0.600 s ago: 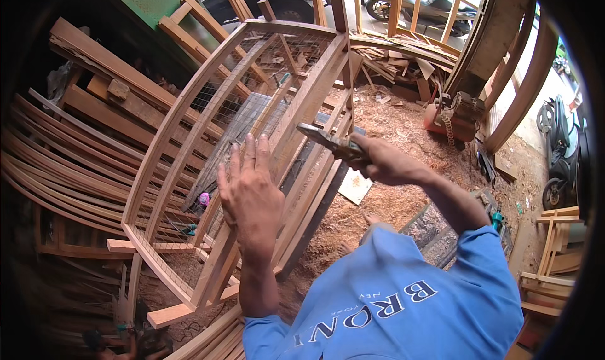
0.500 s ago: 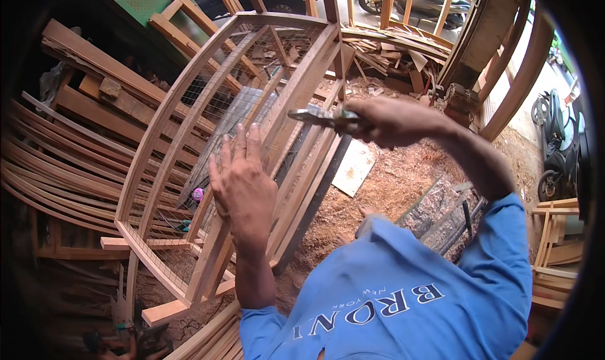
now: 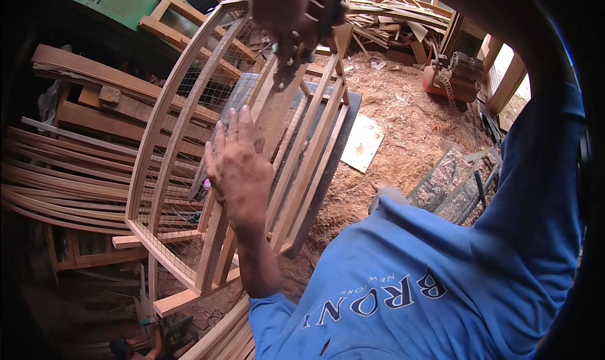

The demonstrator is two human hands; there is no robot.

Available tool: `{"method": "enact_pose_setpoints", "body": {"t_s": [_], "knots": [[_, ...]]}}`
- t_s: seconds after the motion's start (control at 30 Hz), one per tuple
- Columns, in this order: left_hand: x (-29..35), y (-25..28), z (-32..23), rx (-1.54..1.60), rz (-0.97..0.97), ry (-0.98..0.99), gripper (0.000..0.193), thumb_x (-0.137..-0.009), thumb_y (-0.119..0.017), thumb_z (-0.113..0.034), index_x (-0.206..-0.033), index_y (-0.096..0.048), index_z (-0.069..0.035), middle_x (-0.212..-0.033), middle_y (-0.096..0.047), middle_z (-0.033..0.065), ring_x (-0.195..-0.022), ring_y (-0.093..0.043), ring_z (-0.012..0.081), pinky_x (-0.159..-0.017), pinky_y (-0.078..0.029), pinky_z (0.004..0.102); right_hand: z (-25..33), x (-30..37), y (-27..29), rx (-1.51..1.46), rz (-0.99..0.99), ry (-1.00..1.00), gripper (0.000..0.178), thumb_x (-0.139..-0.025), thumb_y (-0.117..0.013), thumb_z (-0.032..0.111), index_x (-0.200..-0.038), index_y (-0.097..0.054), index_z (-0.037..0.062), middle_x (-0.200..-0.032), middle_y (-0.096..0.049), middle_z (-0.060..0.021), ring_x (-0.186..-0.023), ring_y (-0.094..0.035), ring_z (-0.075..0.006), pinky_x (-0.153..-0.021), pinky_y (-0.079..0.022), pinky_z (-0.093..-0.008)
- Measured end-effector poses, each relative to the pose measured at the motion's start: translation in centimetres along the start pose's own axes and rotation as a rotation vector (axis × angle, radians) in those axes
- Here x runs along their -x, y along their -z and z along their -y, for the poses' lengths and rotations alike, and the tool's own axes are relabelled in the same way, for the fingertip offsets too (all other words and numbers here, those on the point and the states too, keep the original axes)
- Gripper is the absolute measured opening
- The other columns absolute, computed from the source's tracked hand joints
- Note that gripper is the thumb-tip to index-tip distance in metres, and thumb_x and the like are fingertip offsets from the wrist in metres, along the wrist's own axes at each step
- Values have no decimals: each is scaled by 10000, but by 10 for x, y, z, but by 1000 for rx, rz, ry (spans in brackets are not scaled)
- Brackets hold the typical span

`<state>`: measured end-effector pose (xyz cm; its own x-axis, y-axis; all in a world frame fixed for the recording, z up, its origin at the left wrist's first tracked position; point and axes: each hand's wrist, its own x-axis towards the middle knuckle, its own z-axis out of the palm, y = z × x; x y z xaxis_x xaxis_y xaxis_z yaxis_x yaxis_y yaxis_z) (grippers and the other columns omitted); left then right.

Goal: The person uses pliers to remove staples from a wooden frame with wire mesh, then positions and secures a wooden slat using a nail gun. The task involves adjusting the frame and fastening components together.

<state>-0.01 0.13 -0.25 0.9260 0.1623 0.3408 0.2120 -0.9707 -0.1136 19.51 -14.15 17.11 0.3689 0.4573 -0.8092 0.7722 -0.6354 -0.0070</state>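
Observation:
A curved wooden frame (image 3: 144, 164) with wire mesh (image 3: 203, 86) along its far left side stands in front of me. My left hand (image 3: 238, 174) lies on one of its long rails, fingers stretched out and holding nothing. At the top of the view, my right hand (image 3: 283, 7) grips a pair of pliers (image 3: 288, 75), blurred by motion, with the metal jaws pointing down at the top rail (image 3: 272, 111). A dark handle sticks up beside the fingers. Whether the jaws touch the wood or the mesh, I cannot tell.
Long curved wooden strips (image 3: 69, 183) and thick boards (image 3: 120, 82) are stacked at the left. A red machine with a coiled hose (image 3: 450, 79) stands at the back right. On the shavings-covered floor lies a pale board (image 3: 363, 142); a glass-like panel (image 3: 441, 180) is nearer me.
My right hand has swung up and left with the pliers, from the frame's right side to above its top rail. My left hand stays on the rail. The view has shifted slightly.

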Motion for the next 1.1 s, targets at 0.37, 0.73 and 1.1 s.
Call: {"method": "enact_pose_setpoints", "body": {"t_s": [0.37, 0.73, 1.1], "knots": [[2, 0, -3, -68, 23, 30, 677, -822, -588, -42, -1480, -506, -179, -1528, -515, 26, -1399, -495, 239, -1208, -347, 464, -37, -125, -217, -882, -675, 446, 290, -985, -635, 94, -1262, -550, 104, -954, -647, -35, -776, -554, -119, -674, -484, -317], [-1, 2, -4, -87, 8, 28, 666, -840, -608, -47, -1481, -507, -198, -1521, -524, 3, -1387, -507, 213, -1185, -382, 432, 50, -203, -256, -1407, -958, 576, 292, -1034, -539, 55, -1322, -495, 51, -1179, -689, -90, -880, -612, -138, -755, -529, -297], [0, -4, -8, -115, 12, 10, 623, -877, -548, -38, -1477, -509, -204, -1520, -523, 9, -1382, -515, 226, -1190, -380, 448, -29, -4, -43, -59, -198, 52, 321, -929, -682, 82, -1245, -643, 48, -928, -723, -144, -686, -715, -166, -589, -609, -329]]}}
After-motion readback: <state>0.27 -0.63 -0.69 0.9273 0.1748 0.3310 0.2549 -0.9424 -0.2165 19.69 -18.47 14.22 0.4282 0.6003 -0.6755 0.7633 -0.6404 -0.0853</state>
